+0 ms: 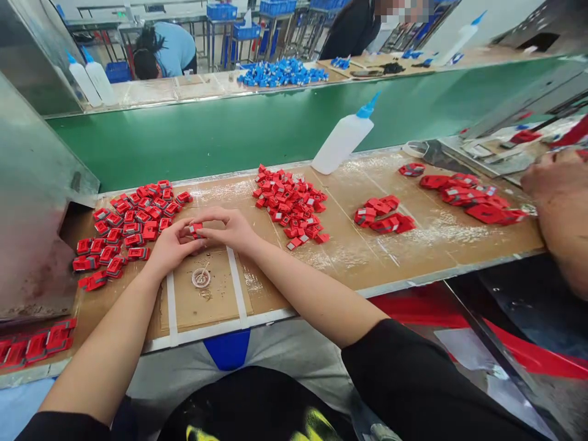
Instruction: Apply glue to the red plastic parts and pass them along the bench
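Pinch grip on small red plastic part point(196, 230)

Boxy red body with a pale strip showing, gripped between left hand point(172, 248) and right hand point(229, 229). Both hands curling half closed, fingers meeting on the part and holding it just above a cardboard mat point(202, 300) bordered by white tape strips point(237, 288). Small glass dish point(201, 277) sitting on the mat below the hands. Heap of matching parts point(133, 226) lying just beyond the left hand; second heap point(289, 205) lying beyond and beside the right hand.
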The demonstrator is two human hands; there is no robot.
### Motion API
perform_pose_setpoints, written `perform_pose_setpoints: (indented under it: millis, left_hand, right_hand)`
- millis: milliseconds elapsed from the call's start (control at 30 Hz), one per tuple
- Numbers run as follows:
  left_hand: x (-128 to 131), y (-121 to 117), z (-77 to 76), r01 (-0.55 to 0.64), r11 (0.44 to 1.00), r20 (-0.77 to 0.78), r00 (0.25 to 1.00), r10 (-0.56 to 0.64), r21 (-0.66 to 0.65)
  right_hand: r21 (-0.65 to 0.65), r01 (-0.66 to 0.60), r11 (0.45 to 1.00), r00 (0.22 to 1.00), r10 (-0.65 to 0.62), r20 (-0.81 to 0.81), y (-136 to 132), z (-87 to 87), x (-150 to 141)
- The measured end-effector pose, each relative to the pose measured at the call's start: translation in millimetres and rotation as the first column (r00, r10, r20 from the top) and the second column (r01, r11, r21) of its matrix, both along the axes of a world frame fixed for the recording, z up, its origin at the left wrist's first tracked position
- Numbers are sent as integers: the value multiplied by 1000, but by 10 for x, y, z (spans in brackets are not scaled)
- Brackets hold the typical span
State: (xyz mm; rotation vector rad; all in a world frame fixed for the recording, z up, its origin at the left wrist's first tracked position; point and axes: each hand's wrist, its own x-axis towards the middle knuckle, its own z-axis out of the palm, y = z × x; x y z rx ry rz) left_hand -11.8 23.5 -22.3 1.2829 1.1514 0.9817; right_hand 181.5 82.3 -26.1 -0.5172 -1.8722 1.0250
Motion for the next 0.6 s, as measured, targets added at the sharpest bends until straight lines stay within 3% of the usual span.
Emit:
perform_pose_setpoints:
  millis: [167,300,600]
  left_hand:
    - [34,2,63,-45,998,-16,999,44,-35]
    - [40,12,52,-33,999,-40,999,32,-42]
    - [34,-6,36,-10,1000,-51,999,9,-11]
  right_hand:
    - [107,66,992,996,-71,46,60,-19,48]
    - [183,7,983,993,-28,116,112,-35,114]
    - [144,48,988,980,-74,185,51,-20,97]
